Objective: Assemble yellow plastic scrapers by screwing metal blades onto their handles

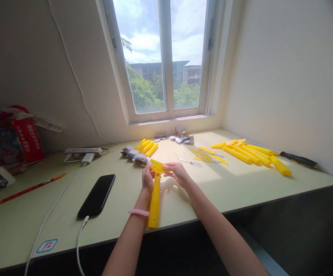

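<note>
Both hands grip a yellow T-shaped plastic handle (154,203) by its wide head, and its long ribbed grip points down toward the table's front edge. My left hand (147,178) is closed on the head's left side. From the right, my right hand (178,173) pinches the other end between thumb and fingers. Just beyond my left hand is a row of yellow-handled tools (146,147) with dark, wrapped heads. Flat yellow plastic pieces (208,155) lie right of my hands, beside a thin screwdriver (190,163).
Several yellow handles (245,153) lie at right, near a black-handled tool (299,159). Small wrapped parts (182,138) are below the window. At left are a black phone (96,196) on a cable, a power strip (83,152) and a red stick (25,191).
</note>
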Tool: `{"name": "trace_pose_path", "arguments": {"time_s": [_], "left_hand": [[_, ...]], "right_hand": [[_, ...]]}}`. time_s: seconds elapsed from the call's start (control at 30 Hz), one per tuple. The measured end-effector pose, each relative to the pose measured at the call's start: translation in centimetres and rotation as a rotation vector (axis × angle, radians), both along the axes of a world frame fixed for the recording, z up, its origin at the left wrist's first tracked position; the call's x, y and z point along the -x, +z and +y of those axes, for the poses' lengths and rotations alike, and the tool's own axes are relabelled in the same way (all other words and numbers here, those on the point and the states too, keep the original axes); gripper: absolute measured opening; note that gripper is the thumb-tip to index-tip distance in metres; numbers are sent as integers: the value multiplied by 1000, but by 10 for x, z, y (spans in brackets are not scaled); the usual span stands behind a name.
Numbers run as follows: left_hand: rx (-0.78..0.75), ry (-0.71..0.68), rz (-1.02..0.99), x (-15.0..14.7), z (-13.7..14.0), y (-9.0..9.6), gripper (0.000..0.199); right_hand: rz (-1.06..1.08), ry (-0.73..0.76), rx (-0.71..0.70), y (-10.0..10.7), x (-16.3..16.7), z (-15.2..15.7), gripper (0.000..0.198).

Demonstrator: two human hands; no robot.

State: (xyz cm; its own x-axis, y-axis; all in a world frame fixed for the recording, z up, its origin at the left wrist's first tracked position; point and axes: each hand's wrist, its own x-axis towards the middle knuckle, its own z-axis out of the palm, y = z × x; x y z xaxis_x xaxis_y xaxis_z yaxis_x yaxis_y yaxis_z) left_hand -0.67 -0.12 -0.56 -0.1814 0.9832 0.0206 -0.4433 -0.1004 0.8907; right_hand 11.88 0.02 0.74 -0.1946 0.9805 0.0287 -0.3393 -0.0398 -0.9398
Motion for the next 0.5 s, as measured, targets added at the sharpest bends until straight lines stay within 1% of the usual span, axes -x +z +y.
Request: {"name": "trace_pose_path", "arguments": {"time_s": [0.07,0.13,0.2,0.27,0.4,0.5], "left_hand": [[-12,54,39,3,1,-2,32],[-42,142,144,7,4,-5,25],[-42,237,250,10,6,-8,18],[-27,284,294,13,7,-9,16],[22,293,241,13,5,-7,15],[65,267,156,12,3,-5,14]], "right_hand": [[-20,-21,-4,0,0,0,14],[-43,-35,-7,-1,0,1,13],[-62,-38,-7,-1,0,1,10],[-80,-29,4,-1,0,1,8],[-109,-6,32,-1,-1,-1,10],[-124,21,6,-3,-1,-1,17]]}}
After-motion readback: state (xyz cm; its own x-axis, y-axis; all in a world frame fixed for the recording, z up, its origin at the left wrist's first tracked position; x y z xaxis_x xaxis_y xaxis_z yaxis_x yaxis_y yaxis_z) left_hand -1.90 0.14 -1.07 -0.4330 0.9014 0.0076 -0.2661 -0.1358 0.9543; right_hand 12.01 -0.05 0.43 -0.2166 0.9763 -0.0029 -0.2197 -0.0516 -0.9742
